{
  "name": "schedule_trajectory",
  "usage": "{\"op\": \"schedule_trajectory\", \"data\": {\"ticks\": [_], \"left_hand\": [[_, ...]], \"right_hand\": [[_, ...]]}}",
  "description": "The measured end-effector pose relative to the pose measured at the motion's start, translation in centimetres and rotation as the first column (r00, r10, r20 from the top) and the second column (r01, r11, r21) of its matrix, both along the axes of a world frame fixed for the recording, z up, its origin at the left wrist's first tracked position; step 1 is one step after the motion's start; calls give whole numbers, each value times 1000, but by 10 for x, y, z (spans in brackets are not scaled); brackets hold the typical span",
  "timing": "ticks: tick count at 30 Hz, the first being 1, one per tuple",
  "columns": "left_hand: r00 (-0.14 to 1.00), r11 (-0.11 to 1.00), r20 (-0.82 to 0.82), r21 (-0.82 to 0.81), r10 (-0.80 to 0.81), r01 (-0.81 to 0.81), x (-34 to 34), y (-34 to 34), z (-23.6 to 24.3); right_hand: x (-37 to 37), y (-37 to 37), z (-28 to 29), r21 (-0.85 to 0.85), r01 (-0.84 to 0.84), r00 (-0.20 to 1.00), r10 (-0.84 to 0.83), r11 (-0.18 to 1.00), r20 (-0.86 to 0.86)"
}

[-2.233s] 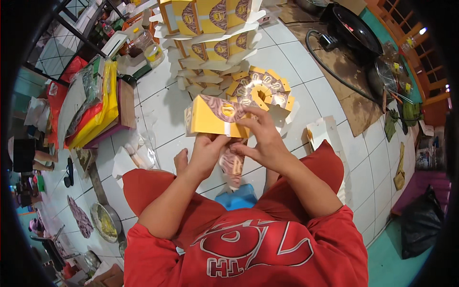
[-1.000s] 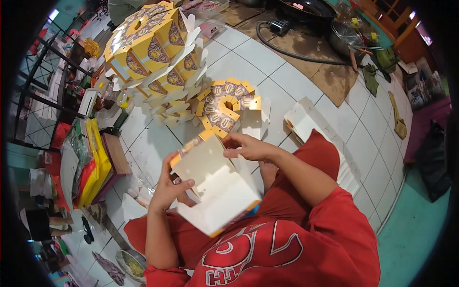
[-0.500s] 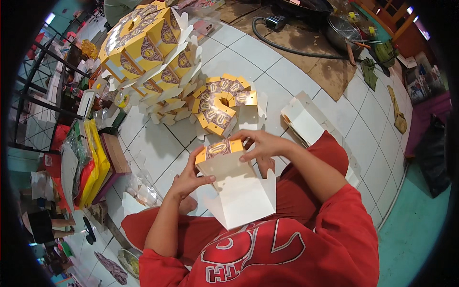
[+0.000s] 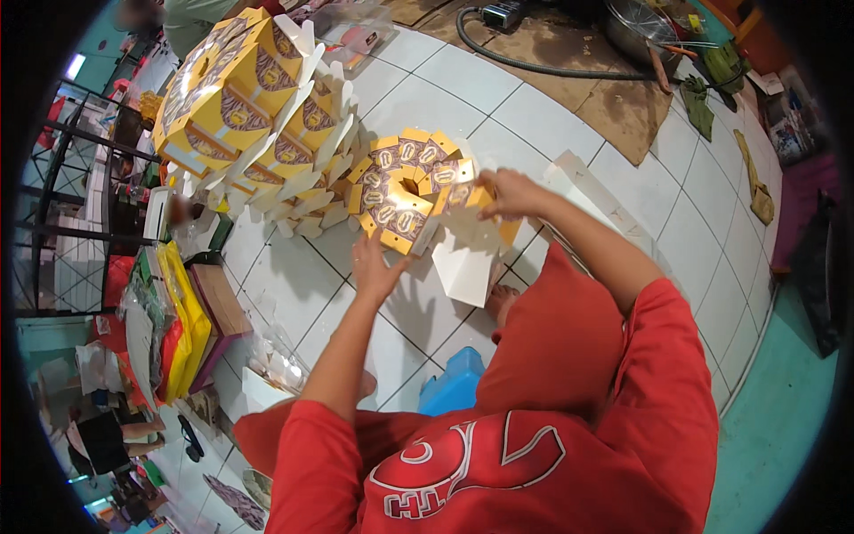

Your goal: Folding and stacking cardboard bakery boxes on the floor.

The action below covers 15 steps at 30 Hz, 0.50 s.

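On the tiled floor ahead, small yellow boxes with brown patterned panels form a ring (image 4: 384, 213). My right hand (image 4: 503, 196) is closed on a yellow box (image 4: 462, 261) at the ring's right side, its white open flaps hanging toward me. My left hand (image 4: 377, 265) is open, fingers apart at the ring's lower-left edge; whether the fingertips touch it is too small to tell. A tall stack of similar yellow boxes (image 4: 238, 98), with white flaps sticking out, stands behind to the left. A blue plastic object (image 4: 451, 384) sits between my legs.
Folded yellow and red sheets (image 4: 181, 318) pile at the left beside a black rack (image 4: 106, 228). Cardboard (image 4: 594, 107) with a hose and pot (image 4: 634, 34) lies at upper right. White card pieces (image 4: 574, 178) lie right of the ring. Another person (image 4: 191, 18) is partly visible at top left.
The open box has moved forward from above my lap to the ring's right side in my right hand. My left hand has let go of it and shifted to the ring's near edge.
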<state>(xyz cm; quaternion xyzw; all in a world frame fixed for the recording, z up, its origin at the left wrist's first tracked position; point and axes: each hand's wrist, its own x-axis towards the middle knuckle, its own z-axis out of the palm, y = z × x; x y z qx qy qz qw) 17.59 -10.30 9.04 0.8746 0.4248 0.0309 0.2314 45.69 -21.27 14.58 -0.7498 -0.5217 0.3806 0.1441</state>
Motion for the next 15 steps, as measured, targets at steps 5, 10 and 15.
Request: {"op": "schedule_trajectory", "data": {"ticks": [5,10,15], "left_hand": [[948,990,-293,-28,125,-140,48,5,-23],[990,998,-131,-35,49,-54,50,25,-40],[993,999,-120,-42,1,-6,46,49,-41]], "right_hand": [[-25,-16,-55,151,123,977,-146,981,156],[-32,-10,-67,212,174,952,-219,962,214],[-37,5,-62,184,193,953,-229,964,200]]}}
